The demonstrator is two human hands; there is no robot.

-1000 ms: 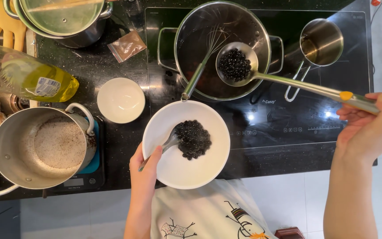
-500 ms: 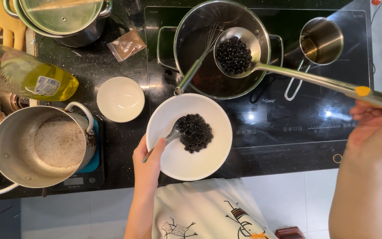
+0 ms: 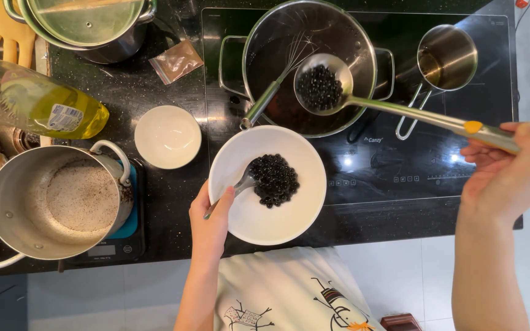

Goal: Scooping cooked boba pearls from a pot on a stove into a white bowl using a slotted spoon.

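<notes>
**Dark pearls lifted over the pot, a heap already in the bowl**

Your right hand (image 3: 510, 171) is clenched around the far end of a long steel skimmer ladle (image 3: 323, 83), held out over the large steel pot (image 3: 311, 64) on the black induction cooktop (image 3: 400, 159). The ladle's round bowl carries a load of black tapioca pearls (image 3: 319, 87) and hangs above the dark liquid, just beside a wire whisk (image 3: 280, 76) that leans against the pot's near-left rim.

Your left hand (image 3: 211, 217) grasps the near-left edge of a white bowl (image 3: 277, 214) resting on the counter's near edge, partly over the cooktop. A second mound of pearls (image 3: 274, 179) lies in the bowl, with a metal spoon (image 3: 240, 184) tucked against it, its handle running toward your thumb.

Left of the bowl stands a small empty white cup (image 3: 168, 136). Farther left, a steel saucepan (image 3: 53, 202) sits on a kitchen scale (image 3: 115, 242). A yellow liquid bottle (image 3: 50, 107) lies on its side far left, near a lidded pot (image 3: 87, 24). A small steel saucepan (image 3: 446, 58) occupies the far-right burner.
</notes>
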